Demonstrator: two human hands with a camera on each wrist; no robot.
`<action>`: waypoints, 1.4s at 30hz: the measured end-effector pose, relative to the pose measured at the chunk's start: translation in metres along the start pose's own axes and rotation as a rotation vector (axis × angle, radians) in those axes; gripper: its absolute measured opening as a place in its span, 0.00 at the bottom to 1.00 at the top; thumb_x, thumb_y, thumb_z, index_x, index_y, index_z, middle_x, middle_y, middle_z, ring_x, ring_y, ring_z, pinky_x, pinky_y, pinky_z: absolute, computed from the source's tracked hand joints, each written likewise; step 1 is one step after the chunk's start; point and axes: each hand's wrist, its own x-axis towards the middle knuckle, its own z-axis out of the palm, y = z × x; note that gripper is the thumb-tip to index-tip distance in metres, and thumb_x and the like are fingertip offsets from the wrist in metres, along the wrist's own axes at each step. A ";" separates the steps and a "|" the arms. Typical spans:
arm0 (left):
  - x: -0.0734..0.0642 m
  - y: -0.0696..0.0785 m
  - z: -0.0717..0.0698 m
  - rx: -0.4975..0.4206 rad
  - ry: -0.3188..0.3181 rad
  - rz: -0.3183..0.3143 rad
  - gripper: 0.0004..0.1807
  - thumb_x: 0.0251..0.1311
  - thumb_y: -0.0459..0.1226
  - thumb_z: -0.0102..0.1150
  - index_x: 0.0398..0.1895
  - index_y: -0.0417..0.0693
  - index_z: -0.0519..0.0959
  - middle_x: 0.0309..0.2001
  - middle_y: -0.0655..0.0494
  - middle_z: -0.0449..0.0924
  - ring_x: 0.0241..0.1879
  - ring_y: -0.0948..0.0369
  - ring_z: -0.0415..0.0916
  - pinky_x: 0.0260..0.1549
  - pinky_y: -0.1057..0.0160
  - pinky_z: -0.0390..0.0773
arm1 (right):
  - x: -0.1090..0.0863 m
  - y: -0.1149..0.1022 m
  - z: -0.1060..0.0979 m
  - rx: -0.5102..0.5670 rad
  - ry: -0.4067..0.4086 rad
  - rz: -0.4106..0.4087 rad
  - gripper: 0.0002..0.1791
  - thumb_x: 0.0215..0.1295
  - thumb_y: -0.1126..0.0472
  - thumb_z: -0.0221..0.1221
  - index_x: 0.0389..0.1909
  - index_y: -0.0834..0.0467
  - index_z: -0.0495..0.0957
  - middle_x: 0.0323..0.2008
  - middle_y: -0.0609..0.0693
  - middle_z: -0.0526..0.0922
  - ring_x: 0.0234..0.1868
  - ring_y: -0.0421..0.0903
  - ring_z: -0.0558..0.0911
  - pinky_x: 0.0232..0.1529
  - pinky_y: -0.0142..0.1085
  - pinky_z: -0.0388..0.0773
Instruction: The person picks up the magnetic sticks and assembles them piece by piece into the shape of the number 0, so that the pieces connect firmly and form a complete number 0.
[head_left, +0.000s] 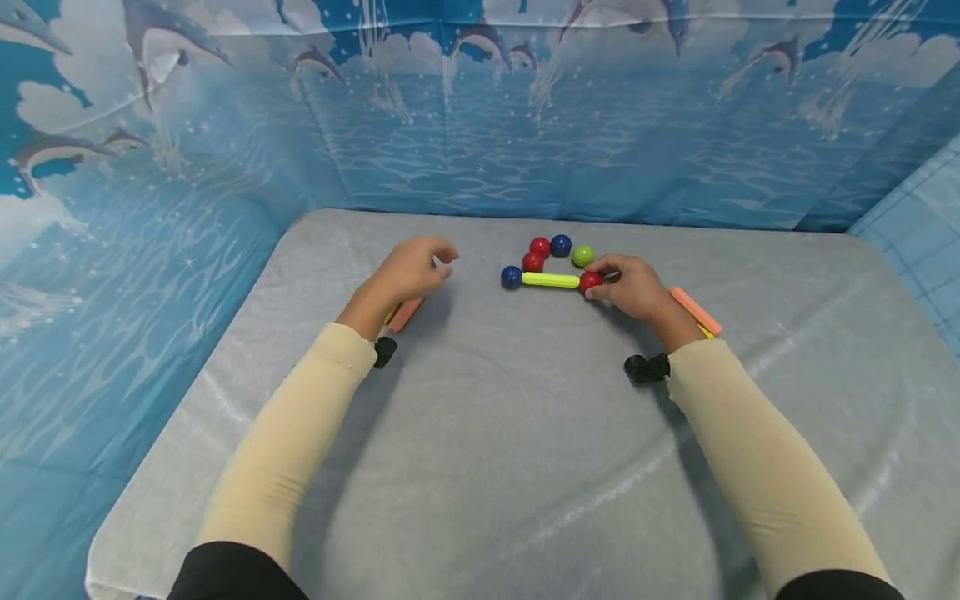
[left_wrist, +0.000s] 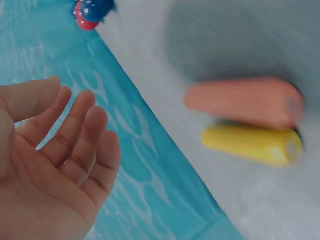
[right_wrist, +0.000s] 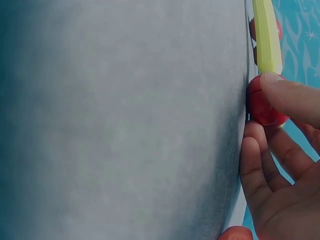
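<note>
One red ball (head_left: 588, 282) is pinched by the right hand (head_left: 633, 289) in the head view, at the end of a lime-green stick (head_left: 551, 280) on the grey bench (head_left: 487, 433); a dark blue ball (head_left: 512, 277) meets its other end, four more balls (head_left: 561, 245) just behind. In the left wrist view the left hand (left_wrist: 62, 155) is loosely spread, near an orange stick (left_wrist: 245, 102) and a yellow stick (left_wrist: 252, 145) that seem, through blur, to lie side by side. In the right wrist view, thumb and fingertips grip the red ball
</note>
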 end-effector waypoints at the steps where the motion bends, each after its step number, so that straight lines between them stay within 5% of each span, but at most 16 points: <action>1: -0.004 -0.005 -0.001 0.011 0.000 0.016 0.18 0.71 0.37 0.51 0.62 0.44 0.76 0.60 0.46 0.77 0.59 0.49 0.74 0.57 0.49 0.75 | 0.000 0.000 0.000 -0.001 -0.003 -0.001 0.21 0.66 0.63 0.63 0.59 0.58 0.76 0.62 0.60 0.74 0.58 0.58 0.75 0.50 0.44 0.76; 6: -0.019 -0.026 -0.002 0.054 -0.011 -0.017 0.18 0.69 0.33 0.49 0.60 0.40 0.77 0.58 0.43 0.78 0.59 0.47 0.74 0.58 0.48 0.75 | 0.000 -0.002 0.000 0.000 -0.010 -0.004 0.22 0.66 0.63 0.63 0.60 0.57 0.75 0.63 0.60 0.73 0.58 0.58 0.75 0.50 0.44 0.76; 14: -0.022 -0.042 0.009 0.247 -0.073 -0.117 0.20 0.70 0.35 0.47 0.61 0.42 0.77 0.58 0.43 0.80 0.55 0.48 0.78 0.53 0.52 0.79 | -0.001 -0.004 0.000 0.000 -0.013 -0.006 0.21 0.66 0.64 0.63 0.60 0.57 0.76 0.62 0.60 0.74 0.58 0.58 0.75 0.50 0.44 0.76; 26: -0.023 -0.042 0.020 0.145 -0.136 -0.233 0.22 0.69 0.37 0.52 0.65 0.44 0.69 0.55 0.42 0.77 0.41 0.53 0.76 0.31 0.62 0.76 | -0.004 -0.006 -0.001 -0.006 -0.017 -0.005 0.21 0.66 0.65 0.63 0.59 0.58 0.76 0.62 0.60 0.74 0.59 0.58 0.76 0.51 0.45 0.75; 32: -0.022 -0.039 0.024 0.136 -0.164 -0.212 0.26 0.67 0.37 0.50 0.69 0.48 0.66 0.56 0.44 0.76 0.43 0.52 0.74 0.33 0.60 0.74 | -0.005 -0.006 -0.001 0.001 -0.015 -0.006 0.20 0.66 0.65 0.63 0.59 0.58 0.76 0.62 0.60 0.74 0.59 0.58 0.75 0.50 0.44 0.75; 37: -0.023 -0.037 0.026 0.044 -0.141 -0.187 0.25 0.67 0.38 0.50 0.68 0.52 0.67 0.57 0.46 0.77 0.48 0.52 0.76 0.41 0.57 0.78 | -0.005 -0.003 -0.001 -0.002 -0.010 -0.014 0.20 0.65 0.65 0.63 0.58 0.59 0.76 0.62 0.61 0.74 0.59 0.59 0.76 0.50 0.44 0.76; 42: -0.026 -0.038 0.027 -0.021 -0.119 -0.112 0.27 0.67 0.37 0.51 0.70 0.54 0.67 0.56 0.45 0.78 0.47 0.52 0.77 0.41 0.57 0.78 | -0.005 -0.002 -0.002 -0.004 -0.008 -0.007 0.20 0.65 0.65 0.63 0.59 0.59 0.76 0.62 0.61 0.74 0.59 0.59 0.75 0.50 0.44 0.75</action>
